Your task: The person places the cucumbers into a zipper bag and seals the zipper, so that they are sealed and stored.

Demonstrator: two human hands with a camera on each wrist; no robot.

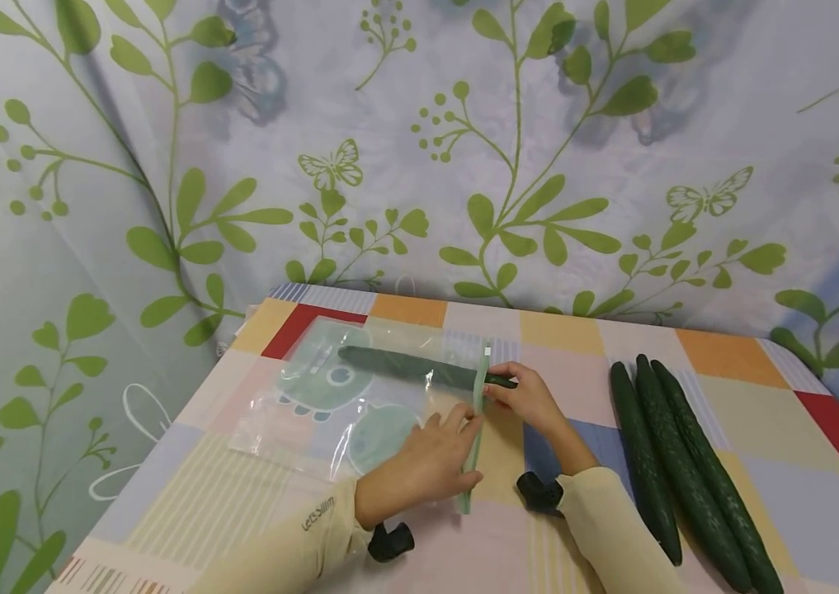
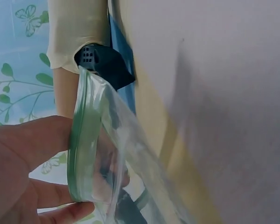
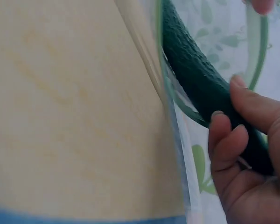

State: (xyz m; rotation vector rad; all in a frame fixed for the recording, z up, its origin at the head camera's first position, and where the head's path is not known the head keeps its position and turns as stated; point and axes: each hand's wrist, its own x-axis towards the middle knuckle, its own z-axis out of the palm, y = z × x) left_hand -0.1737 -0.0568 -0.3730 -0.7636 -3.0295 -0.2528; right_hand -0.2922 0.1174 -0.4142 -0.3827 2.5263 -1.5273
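Observation:
A clear zip bag [image 1: 318,375] with pale blue-green cartoon prints and a green zip edge lies on the table. Inside it is most of a long dark green cucumber [image 1: 404,365], whose near end sticks out of the mouth. My right hand [image 1: 530,400] grips that end; the right wrist view shows the thumb and fingertips around the cucumber [image 3: 196,65] at the bag's open green rim [image 3: 261,51]. Along the zip edge, my left hand [image 1: 426,458] pinches the bag, with the thumb on one side of the green strip [image 2: 81,154] in the left wrist view.
Three more cucumbers [image 1: 686,470] lie side by side on the right of the table. A patchwork cloth [image 1: 582,338] covers the tabletop, and a leaf-patterned curtain [image 1: 404,165] hangs behind it. Black wrist devices [image 1: 392,542] sit under both wrists.

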